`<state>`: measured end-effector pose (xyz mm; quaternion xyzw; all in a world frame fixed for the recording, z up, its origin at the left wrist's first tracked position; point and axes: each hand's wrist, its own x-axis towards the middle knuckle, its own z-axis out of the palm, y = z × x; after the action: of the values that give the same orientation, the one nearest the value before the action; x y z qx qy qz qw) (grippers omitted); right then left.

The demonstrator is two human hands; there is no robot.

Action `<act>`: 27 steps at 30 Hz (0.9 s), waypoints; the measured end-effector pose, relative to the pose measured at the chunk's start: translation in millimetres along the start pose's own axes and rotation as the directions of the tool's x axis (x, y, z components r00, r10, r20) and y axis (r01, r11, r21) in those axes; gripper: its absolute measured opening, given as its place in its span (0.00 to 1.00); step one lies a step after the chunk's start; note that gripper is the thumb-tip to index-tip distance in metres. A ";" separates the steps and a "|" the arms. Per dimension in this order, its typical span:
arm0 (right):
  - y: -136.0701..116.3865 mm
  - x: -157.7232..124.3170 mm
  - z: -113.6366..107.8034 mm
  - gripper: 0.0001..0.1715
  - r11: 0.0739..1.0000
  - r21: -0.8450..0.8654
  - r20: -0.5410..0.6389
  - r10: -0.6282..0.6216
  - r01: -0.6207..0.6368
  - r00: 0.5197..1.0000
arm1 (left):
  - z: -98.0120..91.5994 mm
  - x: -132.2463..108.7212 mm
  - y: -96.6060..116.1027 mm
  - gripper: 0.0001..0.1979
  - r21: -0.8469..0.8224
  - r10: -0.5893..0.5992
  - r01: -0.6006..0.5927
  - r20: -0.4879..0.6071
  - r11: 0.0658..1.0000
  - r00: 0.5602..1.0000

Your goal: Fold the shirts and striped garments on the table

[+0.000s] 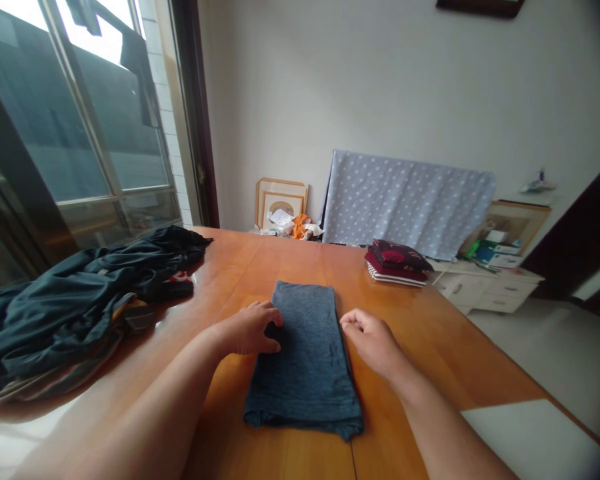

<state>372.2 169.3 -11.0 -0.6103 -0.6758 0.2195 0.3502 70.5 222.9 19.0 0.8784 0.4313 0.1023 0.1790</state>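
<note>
A dark blue-grey folded garment (310, 360) lies in a flat, long rectangle on the wooden table in front of me. My left hand (253, 327) is at its left edge, thumb and fingers apart, the fingertips touching the cloth. By the right edge, my right hand (373, 337) is closed, its fingers curled and thumb pressed in. Those fingertips meet the garment's edge, but whether cloth is pinched between them cannot be made out. The near end of the garment shows several layers, with slightly uneven corners.
A heap of dark clothes (80, 300) covers the table's left side. Folded dark red and striped clothes (397, 263) are stacked at the far right. A white sheet-like surface (535, 437) lies near right. Beyond the table (420, 333) stand a polka-dot cloth (405, 200) and a white cabinet (495, 293).
</note>
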 end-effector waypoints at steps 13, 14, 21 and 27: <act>-0.4 -1.5 2.7 0.15 0.943 -0.324 0.108 0.116 -0.075 0.987 | 2.6 4.0 4.4 0.20 -0.055 0.053 -0.052 0.008 0.997 0.999; 0.5 -1.3 2.3 0.15 0.946 -0.317 0.113 0.112 -0.071 0.987 | 2.4 3.8 4.2 0.20 -0.055 0.053 -0.052 0.012 0.997 0.999; 9.3 3.9 9.5 0.14 0.969 -0.238 0.093 0.083 -0.059 0.992 | 4.5 5.5 2.0 0.19 -0.033 0.062 -0.062 -0.005 0.998 0.998; 11.2 4.9 12.7 0.11 0.960 -0.278 0.101 0.070 -0.039 0.992 | 6.1 6.0 -2.4 0.21 -0.026 0.026 -0.026 0.003 0.999 1.000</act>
<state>370.2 177.5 -26.5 -0.6585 -0.7009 0.1661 0.2182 74.5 227.7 12.6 0.8818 0.4180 0.1085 0.1896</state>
